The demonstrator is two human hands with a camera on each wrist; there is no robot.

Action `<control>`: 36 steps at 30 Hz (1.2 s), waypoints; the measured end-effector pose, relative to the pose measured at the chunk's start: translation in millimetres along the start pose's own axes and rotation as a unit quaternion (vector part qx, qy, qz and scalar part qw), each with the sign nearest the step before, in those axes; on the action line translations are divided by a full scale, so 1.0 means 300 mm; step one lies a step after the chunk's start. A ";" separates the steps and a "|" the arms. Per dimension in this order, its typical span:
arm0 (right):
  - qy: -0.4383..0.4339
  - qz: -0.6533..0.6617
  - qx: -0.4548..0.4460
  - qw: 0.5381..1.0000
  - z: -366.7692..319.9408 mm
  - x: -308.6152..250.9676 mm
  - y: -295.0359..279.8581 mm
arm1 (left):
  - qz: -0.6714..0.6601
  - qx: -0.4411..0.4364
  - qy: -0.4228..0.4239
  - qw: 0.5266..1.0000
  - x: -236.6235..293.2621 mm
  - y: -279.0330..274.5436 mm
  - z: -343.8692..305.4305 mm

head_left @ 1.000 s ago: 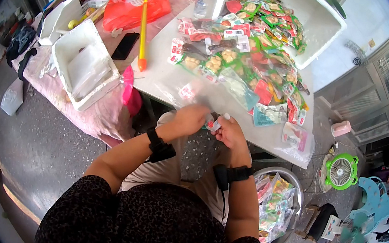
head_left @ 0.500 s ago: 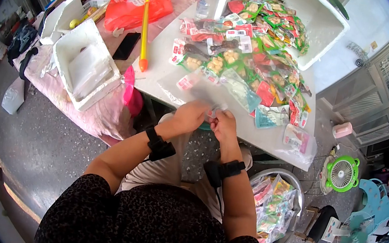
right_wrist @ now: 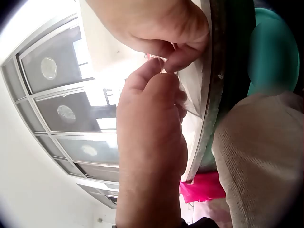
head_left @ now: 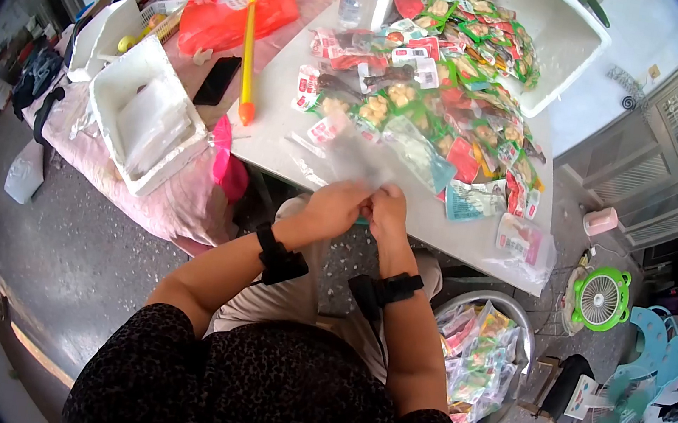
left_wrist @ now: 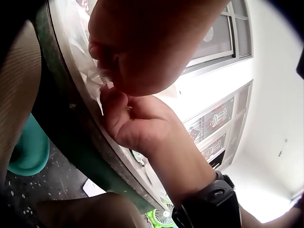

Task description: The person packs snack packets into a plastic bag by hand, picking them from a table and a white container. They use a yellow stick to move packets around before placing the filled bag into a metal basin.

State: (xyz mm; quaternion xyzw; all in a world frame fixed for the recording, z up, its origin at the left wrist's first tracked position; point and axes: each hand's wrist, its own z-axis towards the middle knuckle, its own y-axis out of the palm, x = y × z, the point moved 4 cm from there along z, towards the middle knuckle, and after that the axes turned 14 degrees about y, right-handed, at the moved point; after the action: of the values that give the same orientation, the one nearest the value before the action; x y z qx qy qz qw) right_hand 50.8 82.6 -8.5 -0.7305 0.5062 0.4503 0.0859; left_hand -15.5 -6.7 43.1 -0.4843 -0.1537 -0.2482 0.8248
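Note:
At the near edge of the white table [head_left: 279,145], my left hand [head_left: 335,208] and right hand [head_left: 389,211] meet, fingertips close together. Both pinch the edge of a clear plastic bag [head_left: 353,155], whose body spreads forward over the tabletop. In the left wrist view, a bit of crinkled film [left_wrist: 102,75] shows between the fingertips of the two hands. Curled fingers hide most of the gripped edge. Just beyond the bag lies a pile of food packets [head_left: 401,96] in green, red and clear wrapping.
A white foam box [head_left: 568,66] with more packets stands at the back. Right of my legs is a metal basin [head_left: 524,356] of packed bags. An orange-tipped yellow stick [head_left: 249,63], a phone [head_left: 217,81] and another foam box [head_left: 179,158] are at the left.
My right hand has moved left and inward, closer to my left hand. The small red-and-white printed piece visible between them earlier is now hidden. My left hand has barely shifted.

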 end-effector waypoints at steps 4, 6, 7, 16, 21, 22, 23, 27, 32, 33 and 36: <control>-0.060 -0.010 0.025 0.998 -0.050 -0.032 -0.024 | -0.052 0.010 -0.012 0.999 -0.052 -0.032 0.005; -0.162 -0.131 0.104 0.972 -0.036 -0.043 -0.085 | 0.025 0.051 0.009 0.998 -0.175 -0.086 0.046; -0.189 -0.138 0.104 0.967 -0.033 -0.038 -0.101 | 0.060 0.071 0.022 0.995 -0.246 -0.109 0.077; -0.214 -0.148 0.109 0.960 -0.014 -0.032 -0.130 | -0.137 0.217 -0.378 0.889 -0.764 -0.266 0.201; -0.220 -0.156 0.101 0.958 -0.013 -0.033 -0.131 | 0.018 0.163 -0.403 0.900 -0.792 -0.312 0.205; -0.219 -0.153 0.101 0.958 -0.015 -0.034 -0.129 | -0.012 0.198 -0.394 0.897 -0.800 -0.309 0.201; -0.217 -0.149 0.102 0.959 -0.019 -0.035 -0.125 | -0.041 0.233 -0.384 0.893 -0.803 -0.308 0.196; -0.202 -0.168 0.104 0.959 -0.021 -0.036 -0.125 | -0.339 0.290 -0.399 0.801 -0.824 -0.296 0.210; -0.237 -0.142 0.089 0.957 -0.020 -0.034 -0.127 | -0.364 0.350 -0.244 0.828 -0.644 -0.445 0.281; -0.235 -0.135 0.083 0.959 -0.016 -0.036 -0.131 | -0.364 0.354 -0.217 0.834 -0.578 -0.473 0.291; -0.185 -0.037 0.067 0.980 -0.042 -0.052 -0.137 | -0.424 0.314 -0.147 0.837 -0.376 -0.515 0.285</control>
State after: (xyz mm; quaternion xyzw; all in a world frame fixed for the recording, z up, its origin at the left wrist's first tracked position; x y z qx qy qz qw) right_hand 90.2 105.1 -3.1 -0.6453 0.4833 0.5391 0.2439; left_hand -196.5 34.4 140.3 -0.1179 -0.5329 -0.4377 0.7145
